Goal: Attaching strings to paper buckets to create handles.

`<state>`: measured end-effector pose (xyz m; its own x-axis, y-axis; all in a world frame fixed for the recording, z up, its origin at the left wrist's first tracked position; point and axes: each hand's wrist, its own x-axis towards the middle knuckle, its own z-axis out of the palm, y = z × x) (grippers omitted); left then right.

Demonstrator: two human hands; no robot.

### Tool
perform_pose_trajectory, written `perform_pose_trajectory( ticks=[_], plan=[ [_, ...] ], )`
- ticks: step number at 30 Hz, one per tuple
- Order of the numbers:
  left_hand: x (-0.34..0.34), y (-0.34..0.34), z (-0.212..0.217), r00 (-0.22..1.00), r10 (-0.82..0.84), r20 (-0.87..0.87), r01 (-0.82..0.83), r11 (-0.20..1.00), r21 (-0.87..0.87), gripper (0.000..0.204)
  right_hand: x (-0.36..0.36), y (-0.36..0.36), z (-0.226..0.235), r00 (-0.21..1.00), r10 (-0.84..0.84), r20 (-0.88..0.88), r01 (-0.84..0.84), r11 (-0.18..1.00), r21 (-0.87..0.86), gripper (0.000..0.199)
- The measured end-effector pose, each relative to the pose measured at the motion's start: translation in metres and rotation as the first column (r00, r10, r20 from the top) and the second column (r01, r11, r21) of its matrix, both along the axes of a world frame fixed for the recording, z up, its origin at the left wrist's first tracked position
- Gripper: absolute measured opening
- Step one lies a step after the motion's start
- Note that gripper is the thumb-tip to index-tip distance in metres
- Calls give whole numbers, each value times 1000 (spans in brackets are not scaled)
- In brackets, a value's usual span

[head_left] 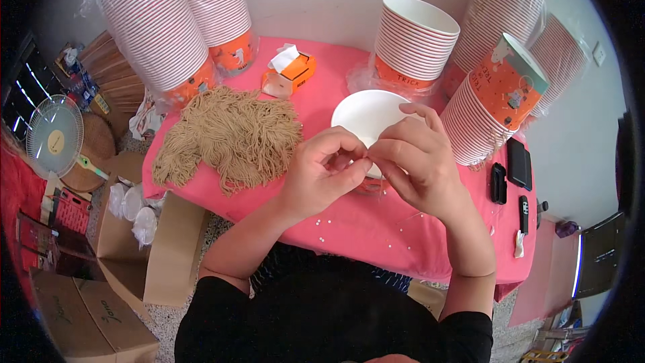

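Note:
My left hand (322,171) and my right hand (420,158) meet fingertip to fingertip above the near rim of a white paper cup (363,111) standing on the pink tablecloth (349,222). Both hands pinch something very small between thumb and fingers; it is too small to identify. The lower part of the cup is hidden behind my hands. A heap of tan string pieces (232,134) lies to the left of my left hand.
Tall stacks of striped paper cups stand at the back left (158,33), back middle (413,40) and right (500,94). An orange tissue box (290,72) sits behind the string. Black devices (517,163) lie at the right. Cardboard boxes (134,249) and a fan (54,134) are on the floor at the left.

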<state>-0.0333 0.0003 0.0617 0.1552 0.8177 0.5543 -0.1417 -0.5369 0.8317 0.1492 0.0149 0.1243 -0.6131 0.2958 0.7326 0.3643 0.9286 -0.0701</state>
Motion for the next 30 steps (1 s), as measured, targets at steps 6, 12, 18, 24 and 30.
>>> perform_pose_trajectory(
  ticks=[6,12,18,24,30],
  plan=[
    [-3,-1,4,995,48,-88,-34,987,158,9,-3,0,-4,999,-45,16,42,990,138,21],
    [-4,-7,4,965,135,-225,-87,974,210,8,4,-4,-10,993,-116,22,105,951,291,21],
    [-3,-14,-6,867,275,-416,-171,947,271,9,27,0,19,977,-168,-134,208,895,395,17],
    [-2,-12,-6,702,468,-538,-184,847,498,11,34,2,24,956,-237,-175,286,885,366,18],
    [-18,-10,-2,790,319,-523,-121,918,377,30,41,-1,18,933,-193,-303,175,981,-85,13]
  ],
)
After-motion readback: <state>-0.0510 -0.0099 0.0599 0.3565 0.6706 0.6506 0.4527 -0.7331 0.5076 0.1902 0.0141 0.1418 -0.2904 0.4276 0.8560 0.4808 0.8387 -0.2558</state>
